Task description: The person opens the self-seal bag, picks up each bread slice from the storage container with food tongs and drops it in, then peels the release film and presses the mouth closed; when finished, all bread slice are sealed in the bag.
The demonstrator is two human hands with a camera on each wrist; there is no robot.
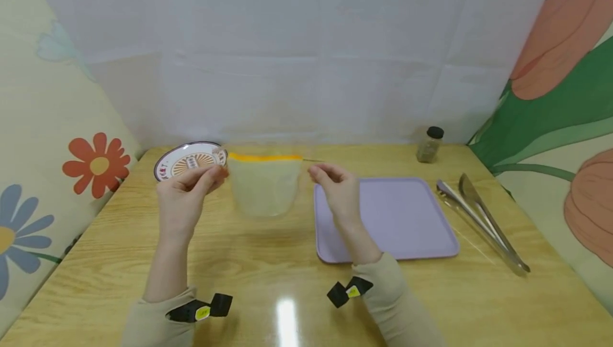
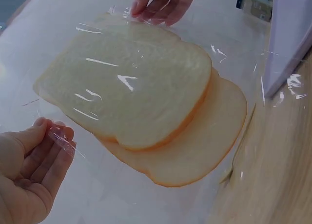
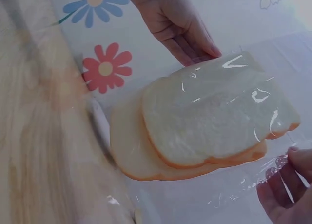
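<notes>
Between the two hands, a clear plastic bag (image 2: 129,82) with slices of bread (image 1: 265,187) inside is held up above the table. In both wrist views two pale slices (image 3: 209,112) with orange-brown crusts overlap, shifted against each other. My left hand (image 1: 184,198) pinches the bag's left edge between thumb and fingertips. On the other side my right hand (image 1: 337,190) pinches the right edge, its film bunched at the fingertips (image 3: 273,173). A thin, stalk-like strip (image 2: 239,143) shows beside the bread in the left wrist view.
A lilac tray (image 1: 397,219) lies under and beyond the right forearm. Metal tongs (image 1: 483,224) rest to its right. Behind stands a small black-capped jar (image 1: 430,145). A patterned round plate (image 1: 191,158) sits at the back left, partly behind the left hand. White cloth hangs at the back.
</notes>
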